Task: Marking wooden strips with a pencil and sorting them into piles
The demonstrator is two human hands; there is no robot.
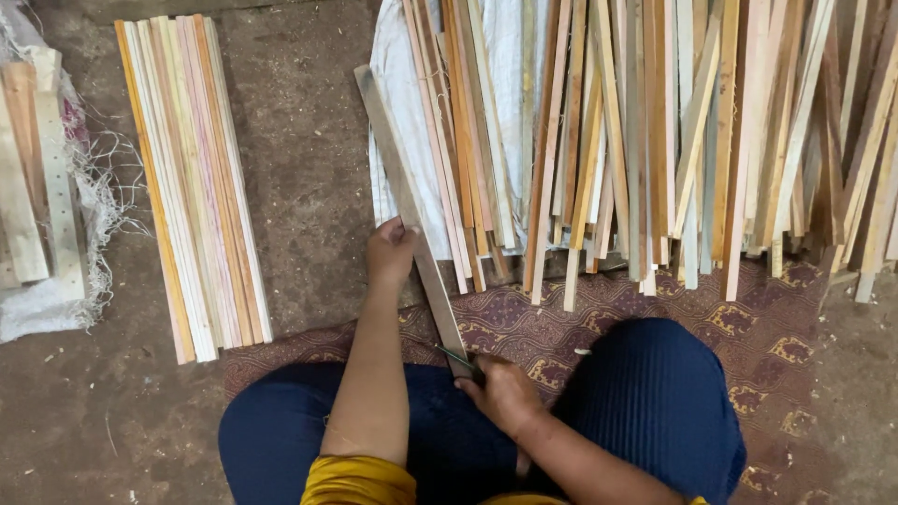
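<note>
Wooden, flat and grey-brown, the long slat point(409, 210) lies at the centre of the head view. Its long axis runs diagonally: the far end points to the upper left of centre, near the top of the frame, and the near end comes down toward the person's lap at lower centre.

Left hand point(390, 251): fingers curled over the slat at about mid-length, closed around its edge, pressing it down. The forearm extends straight down to the bottom of the frame.

Right hand point(502, 393): closed in a fist at the near end of the slat, gripping a thin dark metal tool point(456, 356) whose tip touches the slat's lower end. The kind of tool cannot be told.

Surroundings, same view:
- Neat bundle of pale, pink and orange wooden strips point(192, 182), at the left of the frame, laid side by side, long axes nearly vertical, well apart from the slat.
- Loose heap of mixed tan and pale wooden strips point(655, 140), filling the upper right, resting partly on a white woven sack point(398, 103); the slat lies just beside its left edge.
- Frayed white sack with pale flat boards point(37, 187), at the far left edge.
- Maroon patterned mat point(599, 304), beneath the person's knees in dark blue cloth, on a bare concrete floor point(299, 140).
</note>
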